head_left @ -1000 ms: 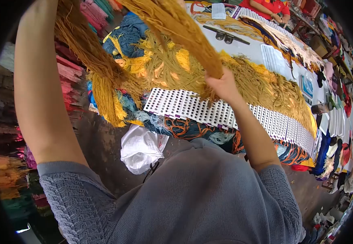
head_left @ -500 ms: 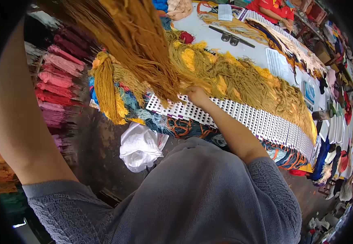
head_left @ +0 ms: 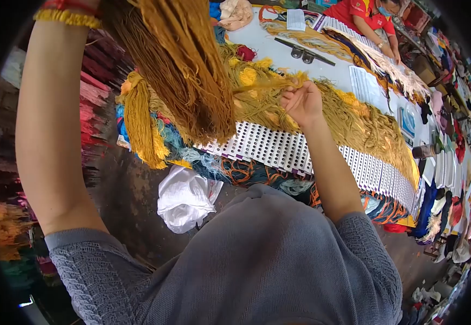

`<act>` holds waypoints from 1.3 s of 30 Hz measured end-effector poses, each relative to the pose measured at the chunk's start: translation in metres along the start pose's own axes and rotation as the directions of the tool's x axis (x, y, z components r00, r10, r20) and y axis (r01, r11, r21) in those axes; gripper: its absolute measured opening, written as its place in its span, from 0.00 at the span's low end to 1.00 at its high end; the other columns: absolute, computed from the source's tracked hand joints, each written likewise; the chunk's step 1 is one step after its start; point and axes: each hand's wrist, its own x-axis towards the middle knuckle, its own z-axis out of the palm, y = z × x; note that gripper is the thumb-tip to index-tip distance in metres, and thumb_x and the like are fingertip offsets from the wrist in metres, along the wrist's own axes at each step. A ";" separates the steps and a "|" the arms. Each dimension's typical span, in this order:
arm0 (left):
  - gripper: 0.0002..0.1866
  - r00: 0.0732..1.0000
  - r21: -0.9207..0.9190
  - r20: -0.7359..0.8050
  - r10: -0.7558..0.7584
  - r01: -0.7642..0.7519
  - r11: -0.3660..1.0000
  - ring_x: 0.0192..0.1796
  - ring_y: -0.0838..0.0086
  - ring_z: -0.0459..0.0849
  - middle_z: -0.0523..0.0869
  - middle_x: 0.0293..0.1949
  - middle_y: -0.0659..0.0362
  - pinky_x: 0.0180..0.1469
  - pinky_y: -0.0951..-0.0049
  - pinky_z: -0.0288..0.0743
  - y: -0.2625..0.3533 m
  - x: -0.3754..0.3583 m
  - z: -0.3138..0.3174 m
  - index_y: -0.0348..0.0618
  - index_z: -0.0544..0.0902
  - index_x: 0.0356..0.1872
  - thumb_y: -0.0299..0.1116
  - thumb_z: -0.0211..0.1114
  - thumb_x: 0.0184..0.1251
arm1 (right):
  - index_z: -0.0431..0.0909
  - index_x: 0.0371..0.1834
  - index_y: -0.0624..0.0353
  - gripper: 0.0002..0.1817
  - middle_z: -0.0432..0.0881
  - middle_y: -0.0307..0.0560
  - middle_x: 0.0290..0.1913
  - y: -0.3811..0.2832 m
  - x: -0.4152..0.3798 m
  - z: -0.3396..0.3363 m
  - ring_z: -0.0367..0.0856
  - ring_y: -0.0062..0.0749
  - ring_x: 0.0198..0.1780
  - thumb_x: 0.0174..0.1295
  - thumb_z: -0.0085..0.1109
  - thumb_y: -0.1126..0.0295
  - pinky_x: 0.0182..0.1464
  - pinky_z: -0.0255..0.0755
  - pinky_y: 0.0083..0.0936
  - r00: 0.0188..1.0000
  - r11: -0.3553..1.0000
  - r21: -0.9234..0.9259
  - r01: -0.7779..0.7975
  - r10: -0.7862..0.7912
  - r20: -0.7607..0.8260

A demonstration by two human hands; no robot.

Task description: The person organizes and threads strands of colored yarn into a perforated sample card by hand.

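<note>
A thick hank of golden-brown yarn [head_left: 176, 70] hangs from the top edge. My left forearm rises beside it, with a yellow band at the wrist; the hand itself is beyond the frame. My right hand [head_left: 303, 104] is closed, with thumb and fingers pinching a thin bunch of yarn strands [head_left: 265, 85] stretched leftward toward the hank. Beneath this hand lies a long spread of olive and yellow yarn [head_left: 355, 116]. White cards with rows of dark holes [head_left: 268, 146] line the table's near side, partly covered by the yarn.
A mustard yarn bundle [head_left: 138, 119] drapes over the table's left end. Pink and red yarn [head_left: 92, 103] hangs at left. A white plastic bag [head_left: 186, 199] sits on the floor. Across the table, a person in a red shirt [head_left: 357, 11] bends over pale yarn. A black metal clip [head_left: 303, 51] lies on the tabletop.
My right hand has moved up and right from the cards, drawing the thin strands with it. My left forearm has shifted right and higher, and the wrist band now shows.
</note>
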 end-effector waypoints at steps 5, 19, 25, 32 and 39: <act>0.17 0.951 -0.340 0.255 -0.174 0.257 0.905 0.23 0.82 0.75 0.76 0.21 0.63 0.27 0.85 0.69 -0.011 -0.035 -0.023 0.33 0.70 0.42 0.40 0.48 0.64 | 0.68 0.24 0.55 0.07 0.69 0.40 0.20 -0.032 0.000 -0.047 0.64 0.23 0.21 0.55 0.48 0.66 0.22 0.59 0.18 0.983 0.985 0.104 0.136 -0.120 -0.140; 0.11 0.711 -0.487 0.476 -0.518 0.704 0.517 0.07 0.81 0.62 0.67 0.09 0.66 0.12 0.81 0.51 -0.122 -0.215 -0.069 0.37 0.71 0.22 0.35 0.60 0.49 | 0.72 0.27 0.59 0.10 0.77 0.44 0.29 -0.226 -0.115 -0.199 0.76 0.31 0.35 0.59 0.48 0.65 0.39 0.72 0.28 0.396 0.611 -0.339 0.715 -0.754 -0.524; 0.12 0.658 -0.504 0.532 -0.533 0.752 0.425 0.08 0.79 0.64 0.68 0.08 0.60 0.10 0.80 0.53 -0.133 -0.230 -0.056 0.31 0.71 0.21 0.30 0.63 0.45 | 0.67 0.51 0.61 0.24 0.78 0.47 0.33 -0.196 -0.110 -0.197 0.77 0.30 0.36 0.52 0.57 0.61 0.38 0.70 0.25 0.330 -0.232 -0.834 -0.501 -0.942 0.063; 0.10 0.571 -0.344 0.537 -0.621 0.821 0.456 0.09 0.77 0.67 0.72 0.10 0.58 0.13 0.80 0.55 -0.123 -0.251 -0.052 0.35 0.72 0.16 0.31 0.61 0.44 | 0.59 0.59 0.53 0.37 0.65 0.55 0.57 0.081 -0.040 -0.036 0.62 0.46 0.59 0.44 0.63 0.58 0.59 0.58 0.38 0.935 -0.315 -0.886 0.340 0.009 0.355; 0.26 0.454 -0.204 0.597 -0.661 0.883 0.423 0.19 0.74 0.75 0.79 0.21 0.55 0.25 0.80 0.66 -0.108 -0.274 -0.042 0.23 0.72 0.40 0.30 0.69 0.38 | 0.63 0.55 0.52 0.30 0.71 0.52 0.49 0.165 0.004 -0.021 0.68 0.45 0.53 0.45 0.59 0.63 0.53 0.60 0.40 0.893 -0.412 -0.793 0.448 0.166 0.418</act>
